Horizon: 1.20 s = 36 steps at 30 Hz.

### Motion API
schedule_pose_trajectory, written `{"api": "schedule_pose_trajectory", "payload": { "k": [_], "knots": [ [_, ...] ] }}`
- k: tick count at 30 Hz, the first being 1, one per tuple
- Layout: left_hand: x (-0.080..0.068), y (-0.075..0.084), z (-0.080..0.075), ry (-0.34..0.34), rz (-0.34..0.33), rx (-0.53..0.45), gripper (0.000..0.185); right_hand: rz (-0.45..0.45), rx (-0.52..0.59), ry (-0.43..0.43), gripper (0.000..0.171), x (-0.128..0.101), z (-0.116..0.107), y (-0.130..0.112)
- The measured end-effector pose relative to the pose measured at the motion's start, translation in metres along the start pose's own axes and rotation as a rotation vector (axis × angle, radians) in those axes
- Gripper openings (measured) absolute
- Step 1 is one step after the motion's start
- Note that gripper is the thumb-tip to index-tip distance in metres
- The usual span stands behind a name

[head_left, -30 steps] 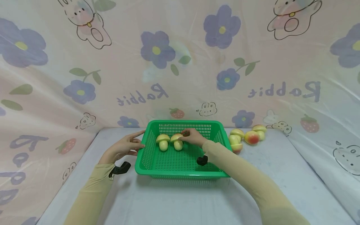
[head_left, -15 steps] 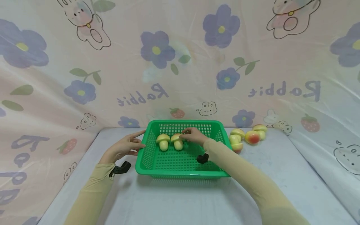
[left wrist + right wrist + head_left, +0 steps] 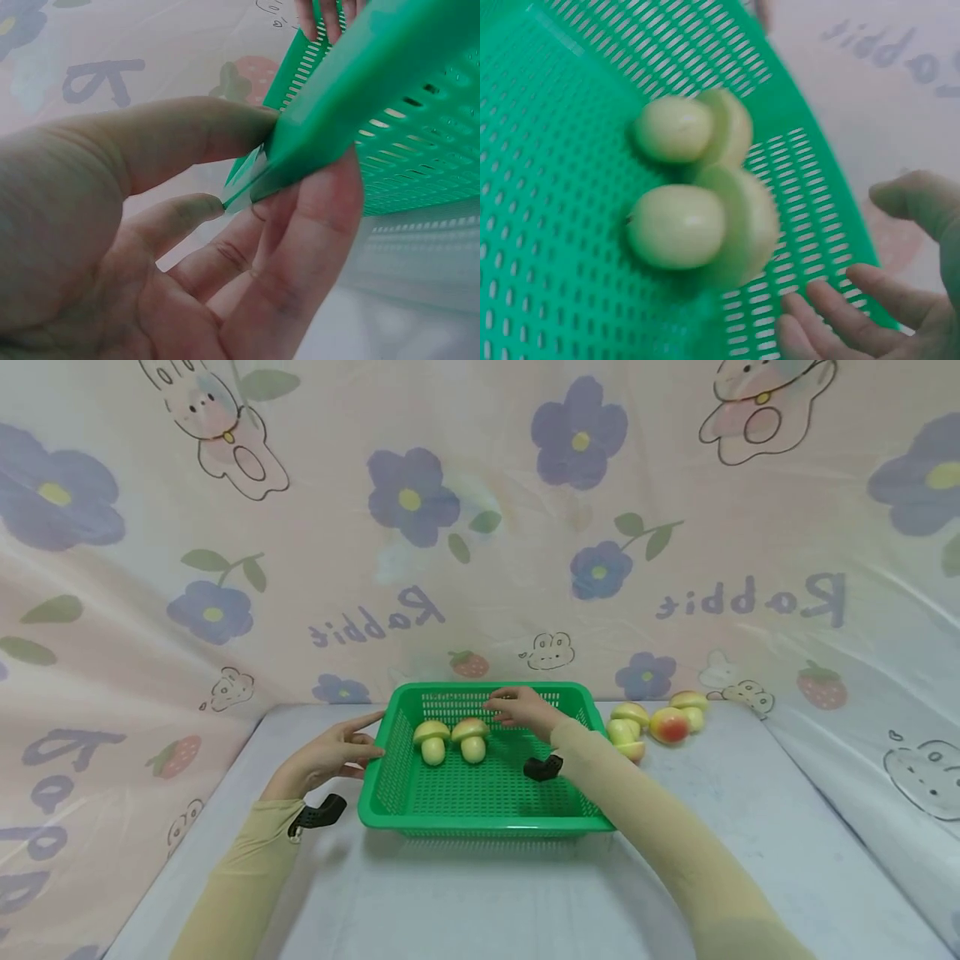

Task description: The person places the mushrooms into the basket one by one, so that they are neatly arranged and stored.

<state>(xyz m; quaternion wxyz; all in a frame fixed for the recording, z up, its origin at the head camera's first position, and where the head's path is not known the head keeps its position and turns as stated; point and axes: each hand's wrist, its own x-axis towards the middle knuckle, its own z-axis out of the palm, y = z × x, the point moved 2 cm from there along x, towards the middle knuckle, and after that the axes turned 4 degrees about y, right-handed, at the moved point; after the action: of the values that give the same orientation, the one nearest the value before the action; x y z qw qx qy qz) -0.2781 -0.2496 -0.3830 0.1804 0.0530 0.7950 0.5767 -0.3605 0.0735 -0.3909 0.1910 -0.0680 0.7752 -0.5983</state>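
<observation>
A green plastic basket (image 3: 480, 823) sits mid-table. Two pale yellow toy mushrooms stand side by side on its floor near the far wall, one on the left (image 3: 432, 741) and one on the right (image 3: 472, 737). My right hand (image 3: 521, 707) hovers just right of them with relaxed fingers, holding nothing. In the right wrist view both mushrooms (image 3: 694, 225) lie against the mesh (image 3: 547, 225), with my empty fingers (image 3: 877, 296) apart from them. My left hand (image 3: 339, 750) grips the basket's left rim (image 3: 352, 97), thumb (image 3: 180, 135) above and fingers beneath.
Several more toy mushrooms (image 3: 627, 728) and a red-yellow peach (image 3: 669, 724) lie on the table right of the basket. A flower-and-rabbit printed cloth (image 3: 480, 527) walls in the back and sides. Black wrist-camera mounts (image 3: 318, 814) sit by both wrists.
My right hand has let go of the right mushroom and drawn up and back toward the far wall. The mushroom stays standing. The left hand keeps its hold on the rim.
</observation>
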Motion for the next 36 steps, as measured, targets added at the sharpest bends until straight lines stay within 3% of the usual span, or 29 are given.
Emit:
{"api": "schedule_pose_trajectory", "payload": {
  "k": [10, 22, 28, 36],
  "knots": [
    [-0.001, -0.003, 0.000, 0.008, -0.013, -0.002, 0.081, -0.051, 0.148, -0.083, 0.053, -0.021, -0.021, -0.024],
    [-0.003, -0.004, -0.003, -0.008, -0.006, -0.005, 0.083, -0.193, 0.141, -0.089, 0.046, -0.061, -0.070, -0.049],
    [-0.004, -0.002, -0.003, -0.007, -0.006, -0.012, 0.083, -0.212, 0.130, -0.047, 0.047, -0.073, -0.099, -0.041],
    [-0.001, -0.002, 0.000, -0.011, -0.002, -0.015, 0.083, -0.171, 0.131, 0.048, 0.052, -0.088, -0.142, -0.014]
  ]
}}
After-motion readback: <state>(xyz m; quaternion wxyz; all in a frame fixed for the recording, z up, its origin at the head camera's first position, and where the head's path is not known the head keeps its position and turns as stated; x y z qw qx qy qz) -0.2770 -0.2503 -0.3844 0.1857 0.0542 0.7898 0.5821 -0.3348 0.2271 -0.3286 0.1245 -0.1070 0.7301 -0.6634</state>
